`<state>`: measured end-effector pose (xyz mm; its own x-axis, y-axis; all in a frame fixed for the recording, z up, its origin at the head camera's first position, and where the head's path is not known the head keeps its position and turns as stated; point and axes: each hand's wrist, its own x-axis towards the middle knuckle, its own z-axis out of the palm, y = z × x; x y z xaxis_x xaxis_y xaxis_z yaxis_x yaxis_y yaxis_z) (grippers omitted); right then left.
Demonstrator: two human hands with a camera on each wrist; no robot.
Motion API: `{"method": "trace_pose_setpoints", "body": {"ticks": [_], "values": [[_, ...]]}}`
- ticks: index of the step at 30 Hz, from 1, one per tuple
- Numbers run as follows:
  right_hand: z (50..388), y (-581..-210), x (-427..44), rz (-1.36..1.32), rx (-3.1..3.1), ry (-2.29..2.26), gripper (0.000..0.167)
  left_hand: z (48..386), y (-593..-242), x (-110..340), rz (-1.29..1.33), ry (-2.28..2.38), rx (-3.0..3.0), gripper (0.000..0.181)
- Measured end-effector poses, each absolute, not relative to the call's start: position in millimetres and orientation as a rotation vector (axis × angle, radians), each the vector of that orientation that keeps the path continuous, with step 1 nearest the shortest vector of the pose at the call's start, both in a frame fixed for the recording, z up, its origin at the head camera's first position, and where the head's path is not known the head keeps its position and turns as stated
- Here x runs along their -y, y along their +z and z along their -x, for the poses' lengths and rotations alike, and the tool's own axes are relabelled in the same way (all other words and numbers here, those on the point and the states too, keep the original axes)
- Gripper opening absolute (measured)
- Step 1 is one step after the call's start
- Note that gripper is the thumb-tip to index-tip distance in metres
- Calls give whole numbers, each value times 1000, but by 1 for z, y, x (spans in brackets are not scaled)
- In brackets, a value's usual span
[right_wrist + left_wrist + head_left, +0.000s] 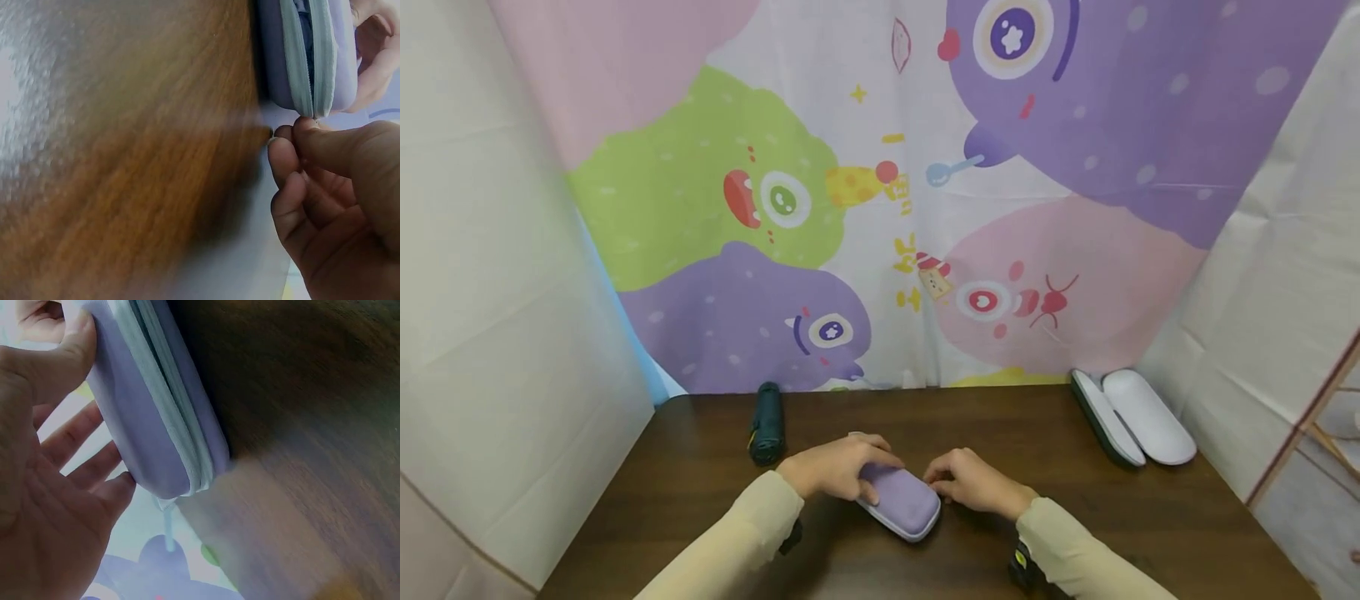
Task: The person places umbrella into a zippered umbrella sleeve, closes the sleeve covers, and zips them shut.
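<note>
A purple zip case (901,500) with a pale zipper band lies on the brown table in front of the person. The left hand (841,468) grips its left end, thumb on the near side and fingers over the top. At the case's right corner, the right hand (976,483) pinches something small, likely the zipper pull, mostly hidden by the fingertips. In the right wrist view the case (344,56) shows its zipper partly parted, with something dark inside. The left wrist view shows the thumb pressed on the case (134,412).
A dark green rolled item, perhaps a folded umbrella (767,425), stands at the table's back left. An opened glasses case (1150,417) with a white lining lies at the back right. Behind the table (700,500) hangs a cloth with cartoon figures.
</note>
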<state>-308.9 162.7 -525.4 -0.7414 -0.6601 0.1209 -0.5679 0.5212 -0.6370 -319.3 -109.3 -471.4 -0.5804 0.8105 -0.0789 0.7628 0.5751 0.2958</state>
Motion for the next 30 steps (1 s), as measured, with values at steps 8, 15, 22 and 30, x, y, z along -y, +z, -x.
{"method": "trace_pose_setpoints", "body": {"ticks": [8, 15, 22, 30], "values": [[309, -524, -164, 1133, -2734, -929, 12, 323, -474, 108, -1291, 427, -2577, 64], [309, -527, -162, 1049, -2752, -904, 18, 325, -478, 108, -1260, 491, -2607, 63], [304, -523, -167, 1020, -2781, -910, 18, 325, -481, 109, -1242, 558, -2633, 62], [300, -527, -175, 985, -2785, -989, 18, 319, -482, 106, -1189, 561, -2688, 59]]}}
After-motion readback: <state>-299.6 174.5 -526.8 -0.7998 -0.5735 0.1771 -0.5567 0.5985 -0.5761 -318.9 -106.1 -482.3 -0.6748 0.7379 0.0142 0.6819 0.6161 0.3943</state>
